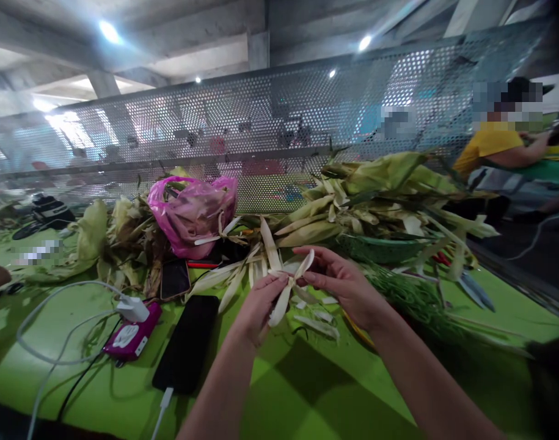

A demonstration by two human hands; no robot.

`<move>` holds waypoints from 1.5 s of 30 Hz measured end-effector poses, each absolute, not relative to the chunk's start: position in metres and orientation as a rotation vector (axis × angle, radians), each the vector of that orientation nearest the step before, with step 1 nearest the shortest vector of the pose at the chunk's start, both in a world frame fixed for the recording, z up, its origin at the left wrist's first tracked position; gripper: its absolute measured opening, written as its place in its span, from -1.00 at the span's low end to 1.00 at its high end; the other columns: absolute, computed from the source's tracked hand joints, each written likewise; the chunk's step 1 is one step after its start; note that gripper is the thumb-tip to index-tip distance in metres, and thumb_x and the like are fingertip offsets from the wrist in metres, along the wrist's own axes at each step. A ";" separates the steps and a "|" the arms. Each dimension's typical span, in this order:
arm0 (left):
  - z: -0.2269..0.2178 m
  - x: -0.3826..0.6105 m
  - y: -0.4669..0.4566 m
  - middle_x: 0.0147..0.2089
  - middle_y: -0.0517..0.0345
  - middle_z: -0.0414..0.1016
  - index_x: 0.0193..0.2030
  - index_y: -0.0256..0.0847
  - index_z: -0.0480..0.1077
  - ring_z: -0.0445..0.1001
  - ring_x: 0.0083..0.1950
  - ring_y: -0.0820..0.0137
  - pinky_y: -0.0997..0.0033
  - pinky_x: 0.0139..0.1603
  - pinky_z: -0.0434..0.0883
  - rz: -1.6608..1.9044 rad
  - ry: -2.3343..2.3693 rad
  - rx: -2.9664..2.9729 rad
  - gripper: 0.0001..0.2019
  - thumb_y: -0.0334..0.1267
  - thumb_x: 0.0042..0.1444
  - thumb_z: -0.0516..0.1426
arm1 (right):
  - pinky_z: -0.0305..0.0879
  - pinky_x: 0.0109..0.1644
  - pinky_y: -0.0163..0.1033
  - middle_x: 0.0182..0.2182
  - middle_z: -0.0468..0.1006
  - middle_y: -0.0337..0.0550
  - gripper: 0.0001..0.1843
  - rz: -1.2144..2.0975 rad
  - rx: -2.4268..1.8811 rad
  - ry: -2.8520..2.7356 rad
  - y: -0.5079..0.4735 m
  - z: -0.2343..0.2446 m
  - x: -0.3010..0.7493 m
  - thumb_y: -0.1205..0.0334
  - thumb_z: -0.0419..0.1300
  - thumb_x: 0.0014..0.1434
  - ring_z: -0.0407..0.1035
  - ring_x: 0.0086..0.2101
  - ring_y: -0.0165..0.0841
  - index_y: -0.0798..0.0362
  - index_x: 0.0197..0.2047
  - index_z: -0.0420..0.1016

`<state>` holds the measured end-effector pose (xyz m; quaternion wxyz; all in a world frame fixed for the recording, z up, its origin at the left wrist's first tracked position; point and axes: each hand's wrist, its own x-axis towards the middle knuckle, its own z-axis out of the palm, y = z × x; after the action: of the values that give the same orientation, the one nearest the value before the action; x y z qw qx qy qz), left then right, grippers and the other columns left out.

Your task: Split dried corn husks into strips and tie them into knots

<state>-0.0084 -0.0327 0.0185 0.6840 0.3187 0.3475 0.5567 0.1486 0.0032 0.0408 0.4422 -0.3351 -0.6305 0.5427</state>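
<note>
Between my two hands are pale strips of corn husk [281, 305], crossed and gathered at one point like a small bow. My left hand [262, 301] pinches the gathered middle from the left, its other fingers curled beneath. From the right, my right hand [341, 278] grips a strip near the same middle with thumb and fingers. Below them, cut husk pieces [319, 327] lie on the green table [279, 391]. Behind the hands, more long husk strips [233, 284] fan out. Thin green strands [405, 296] are heaped beside my right forearm.
A green basket [384, 249] overflows with corn husks [384, 183] at the back right. Scissors [474, 287] lie right. Left are a pink plastic bag [192, 214], a charging phone [187, 345], another phone [175, 280] and a purple power strip [132, 336]. A person [494, 143] sits far right.
</note>
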 end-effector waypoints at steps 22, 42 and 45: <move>0.009 -0.012 -0.031 -0.48 0.22 0.33 -0.37 -0.23 0.51 0.18 -0.48 0.53 0.50 -0.42 0.12 1.198 0.790 0.983 -0.73 -0.04 0.03 0.22 | 0.27 -0.11 -0.19 -0.30 0.44 -0.18 -0.85 0.827 -0.844 -1.950 0.012 0.043 0.158 0.17 0.23 0.11 0.36 -0.25 -0.31 0.02 -0.45 0.47; 0.002 -0.004 -0.021 -0.27 0.21 0.39 -0.20 -0.20 0.34 0.35 -0.27 0.50 0.51 -0.19 0.30 1.571 0.799 0.904 -0.85 -0.25 0.09 0.18 | 0.19 -0.40 -0.30 -0.45 0.44 -0.22 -0.72 0.778 -1.221 -1.798 -0.005 0.031 0.128 -0.01 0.15 0.16 0.26 -0.47 -0.40 0.03 -0.38 0.42; -0.003 -0.004 -0.019 -0.26 0.19 0.39 -0.21 -0.21 0.37 0.35 -0.25 0.48 0.51 -0.17 0.28 1.554 0.775 0.874 -0.84 -0.24 0.08 0.18 | 0.19 -0.38 -0.31 -0.50 0.44 -0.26 -0.75 0.906 -1.164 -1.827 -0.001 0.027 0.128 0.04 0.13 0.16 0.27 -0.46 -0.39 0.04 -0.40 0.42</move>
<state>-0.0043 -0.0192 -0.0031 0.5634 0.3715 0.3293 0.6604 0.1275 -0.0015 0.0273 0.3865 -0.4572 -0.7177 0.3558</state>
